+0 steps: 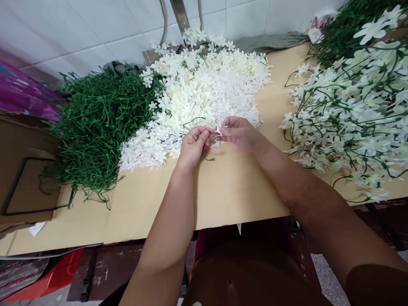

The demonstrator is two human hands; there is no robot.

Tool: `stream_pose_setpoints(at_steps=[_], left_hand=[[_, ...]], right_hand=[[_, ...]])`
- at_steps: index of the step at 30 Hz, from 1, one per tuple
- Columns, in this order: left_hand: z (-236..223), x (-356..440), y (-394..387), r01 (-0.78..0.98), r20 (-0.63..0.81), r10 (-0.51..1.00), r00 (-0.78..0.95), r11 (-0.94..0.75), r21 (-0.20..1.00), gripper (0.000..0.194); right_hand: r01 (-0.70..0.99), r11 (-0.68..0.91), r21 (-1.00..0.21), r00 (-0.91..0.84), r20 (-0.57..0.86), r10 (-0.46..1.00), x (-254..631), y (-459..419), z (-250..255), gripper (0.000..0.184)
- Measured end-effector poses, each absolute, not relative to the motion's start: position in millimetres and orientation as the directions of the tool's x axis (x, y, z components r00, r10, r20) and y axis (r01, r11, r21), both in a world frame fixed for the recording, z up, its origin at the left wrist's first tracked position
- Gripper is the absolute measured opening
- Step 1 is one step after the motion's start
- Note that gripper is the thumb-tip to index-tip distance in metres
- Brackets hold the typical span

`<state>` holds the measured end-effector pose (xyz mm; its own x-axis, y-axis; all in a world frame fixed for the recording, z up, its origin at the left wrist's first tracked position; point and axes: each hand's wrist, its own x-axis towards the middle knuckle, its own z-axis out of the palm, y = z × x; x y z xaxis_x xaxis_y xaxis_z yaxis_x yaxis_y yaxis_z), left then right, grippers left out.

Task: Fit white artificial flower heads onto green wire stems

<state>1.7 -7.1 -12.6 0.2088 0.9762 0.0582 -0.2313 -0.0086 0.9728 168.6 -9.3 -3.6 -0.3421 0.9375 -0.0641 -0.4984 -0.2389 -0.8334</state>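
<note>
In front of me on the table, my left hand pinches a thin green plastic stem; one end shows below the fingers. Close on its right, my right hand holds a small white flower piece between thumb and fingertips. The two sets of fingertips nearly meet, and they partly hide both pieces. Just behind the hands spreads a heap of loose white artificial petals and white stamen pieces. To its left lies a pile of green plastic stems.
At the right rests a pile of white flowers on green stems, with more green stems behind it. A cardboard box and a black wire frame stand at the left. White tiled wall closes off the back of the table.
</note>
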Motion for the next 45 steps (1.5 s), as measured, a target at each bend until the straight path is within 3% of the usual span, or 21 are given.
stream_pose_setpoints(at_steps=[16,29,34,39,42,45], left_hand=[[-11.7,4.0,-5.7,-0.311,0.002,0.972,0.236,0.074,0.948,0.035],[-13.8,1.0,-4.4,-0.160,-0.013,0.928,0.373,0.078,0.984,0.037],[-16.4,0.8,-4.0,-0.118,-0.001,0.924,0.383,0.050,0.992,0.042],[-18.0,2.1,-3.7,-0.035,0.032,0.922,0.387,-0.020,0.999,0.049],[-17.3,2.8,-4.5,0.019,0.037,0.918,0.394,-0.049,0.999,0.053],[-15.0,3.4,-5.9,0.050,0.017,0.914,0.405,-0.040,0.998,0.055]], right_hand=[[-0.486,-0.155,-0.860,-0.347,0.027,0.937,166.6,-11.1,-3.5,0.039],[-0.390,-0.161,-0.907,-0.320,-0.031,0.947,167.3,-11.8,-7.4,0.036],[-0.271,-0.039,-0.962,-0.231,0.026,0.973,165.1,-12.5,-3.8,0.034],[0.056,0.195,-0.979,-0.112,0.188,0.976,165.3,-12.4,-2.3,0.020],[0.159,0.210,-0.965,-0.145,0.188,0.971,167.0,-13.6,-1.4,0.016],[0.161,0.151,-0.975,-0.182,0.121,0.976,168.6,-14.1,-1.3,0.018]])
